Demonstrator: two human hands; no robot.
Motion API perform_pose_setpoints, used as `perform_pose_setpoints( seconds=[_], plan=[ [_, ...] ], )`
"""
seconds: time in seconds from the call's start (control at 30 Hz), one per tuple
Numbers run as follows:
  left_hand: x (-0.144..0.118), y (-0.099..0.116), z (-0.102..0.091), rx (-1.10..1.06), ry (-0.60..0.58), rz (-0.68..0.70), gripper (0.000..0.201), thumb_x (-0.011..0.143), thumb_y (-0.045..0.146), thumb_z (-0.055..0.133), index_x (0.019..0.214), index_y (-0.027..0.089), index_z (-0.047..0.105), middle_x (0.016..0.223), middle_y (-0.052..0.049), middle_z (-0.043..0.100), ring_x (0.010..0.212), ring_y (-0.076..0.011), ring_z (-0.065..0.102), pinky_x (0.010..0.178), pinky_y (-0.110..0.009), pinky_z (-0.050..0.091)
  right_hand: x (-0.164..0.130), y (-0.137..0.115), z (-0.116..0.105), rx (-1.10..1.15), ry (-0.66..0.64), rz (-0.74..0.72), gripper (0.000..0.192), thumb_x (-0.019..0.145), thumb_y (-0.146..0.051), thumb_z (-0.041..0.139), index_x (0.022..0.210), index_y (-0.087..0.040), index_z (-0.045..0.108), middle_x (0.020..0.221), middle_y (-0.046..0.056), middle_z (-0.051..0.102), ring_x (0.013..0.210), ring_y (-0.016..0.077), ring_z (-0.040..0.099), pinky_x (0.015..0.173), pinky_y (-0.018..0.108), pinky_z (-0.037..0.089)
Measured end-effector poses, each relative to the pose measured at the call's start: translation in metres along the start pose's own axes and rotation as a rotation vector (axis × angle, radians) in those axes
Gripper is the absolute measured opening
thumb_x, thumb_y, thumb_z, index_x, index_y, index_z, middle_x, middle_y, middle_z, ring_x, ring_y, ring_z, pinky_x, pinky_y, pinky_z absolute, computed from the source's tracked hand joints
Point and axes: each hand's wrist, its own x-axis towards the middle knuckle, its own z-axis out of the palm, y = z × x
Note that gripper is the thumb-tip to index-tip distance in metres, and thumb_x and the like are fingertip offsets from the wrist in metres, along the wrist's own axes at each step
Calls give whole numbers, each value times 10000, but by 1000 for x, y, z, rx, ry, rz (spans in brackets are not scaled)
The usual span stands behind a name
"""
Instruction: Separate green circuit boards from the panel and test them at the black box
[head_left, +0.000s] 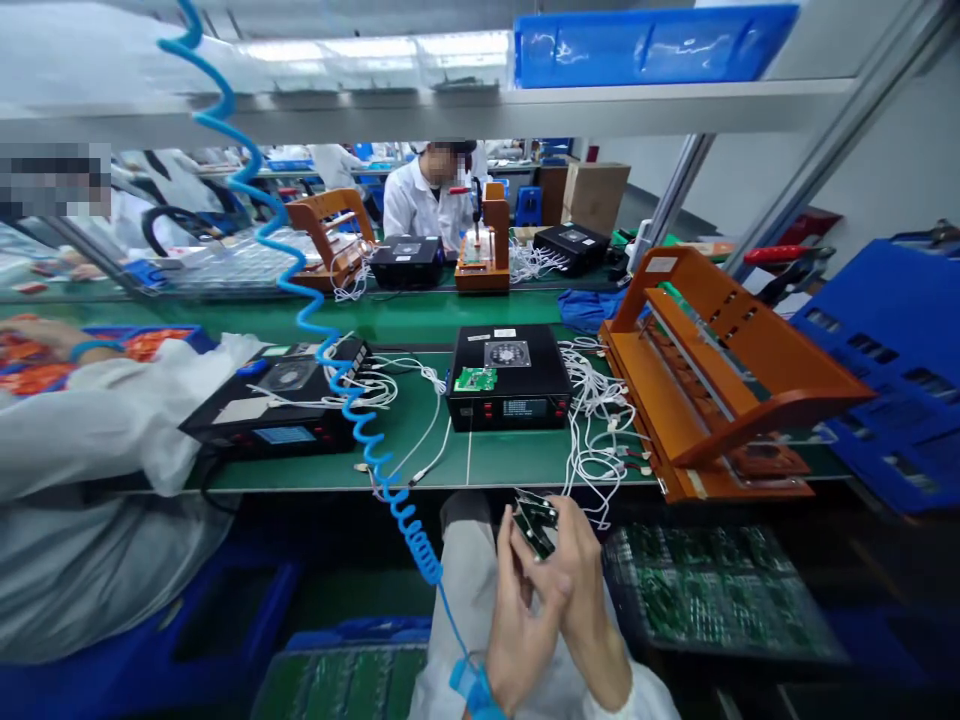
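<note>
1. Left hand (517,625) and right hand (581,590) both pinch a small circuit board (534,522), fingers closed on it, just below the bench's (420,455) near edge.
2. Held over the lap, it could slip if either pinch loosens.
3. The coiled blue cord (352,400) might snag the left wrist.

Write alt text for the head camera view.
Both hands, left hand and right hand, hold small green circuit boards below a green workbench. On it sit a black tester box, white cables and an open orange fixture; a blue coiled cord runs to the left wrist.
</note>
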Motion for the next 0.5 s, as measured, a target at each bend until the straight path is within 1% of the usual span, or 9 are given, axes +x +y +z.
perform_pose_setpoints(
  seconds=[0.03, 0.07, 0.1, 0.2, 0.27, 0.3, 0.37, 0.43, 0.5],
  plan=[
    [1, 2, -1, -17, 50, -3, 952, 889, 474, 654, 1584, 334, 19, 1683, -44, 22, 1544, -251, 58, 1250, -395, 215, -1, -7, 6, 21, -21, 1, 279, 923, -366, 572, 1146, -200, 536, 1002, 109, 647, 908, 269, 633, 789, 412, 544],
    [3, 4, -4, -39, 82, -3, 934, 900, 481, 637, 1584, 338, 17, 1683, -38, 41, 1543, -237, 69, 1253, -382, 202, -3, -11, 11, 44, -53, 1, 289, 935, -346, 546, 1186, -204, 532, 1053, 118, 643, 955, 281, 629, 820, 437, 544],
    [6, 8, -7, -64, 104, -2, 903, 908, 493, 621, 1586, 331, 46, 1677, -47, 98, 1538, -235, 114, 1250, -374, 214, -6, -13, 15, 69, -91, -4, 299, 945, -324, 518, 1220, -210, 529, 1102, 124, 636, 1003, 290, 623, 849, 455, 544],
    [12, 21, -20, -124, 164, -30, 850, 897, 540, 615, 1580, 271, 189, 1566, -125, 393, 1446, -284, 381, 1193, -401, 349, -14, -11, 18, 187, -227, -21, 381, 960, -293, 470, 1335, -234, 495, 1263, 124, 588, 1161, 287, 585, 933, 461, 543],
    [14, 27, -29, -185, 187, -39, 869, 861, 557, 655, 1567, 246, 254, 1479, -150, 507, 1345, -312, 514, 1104, -420, 468, -16, -10, 14, 290, -356, 10, 493, 962, -300, 480, 1449, -259, 412, 1393, 108, 516, 1291, 261, 517, 1012, 433, 522],
    [14, 29, -33, -217, 187, -32, 869, 849, 557, 671, 1559, 244, 278, 1467, -150, 522, 1318, -316, 540, 1057, -419, 513, -16, -9, 10, 337, -433, 32, 555, 961, -309, 494, 1498, -270, 358, 1452, 97, 469, 1347, 246, 470, 1056, 421, 497],
    [13, 29, -42, -239, 171, -5, 827, 844, 552, 680, 1535, 253, 337, 1505, -133, 485, 1323, -312, 533, 995, -400, 561, -14, -6, 0, 418, -595, 71, 640, 960, -350, 525, 1552, -274, 291, 1536, 82, 381, 1426, 226, 376, 1139, 416, 423],
    [11, 27, -51, -175, 143, -7, 753, 855, 561, 661, 1500, 265, 408, 1554, -107, 426, 1353, -307, 500, 965, -378, 579, -12, -3, -9, 479, -729, 91, 660, 962, -414, 540, 1557, -251, 307, 1568, 83, 341, 1451, 223, 335, 1181, 422, 366],
    [9, 24, -57, -91, 116, -51, 705, 877, 594, 609, 1483, 278, 439, 1581, -88, 387, 1355, -308, 499, 941, -371, 591, -10, 2, -14, 508, -803, 99, 618, 973, -461, 516, 1532, -235, 376, 1574, 87, 337, 1444, 230, 345, 1179, 431, 362]
  ],
)
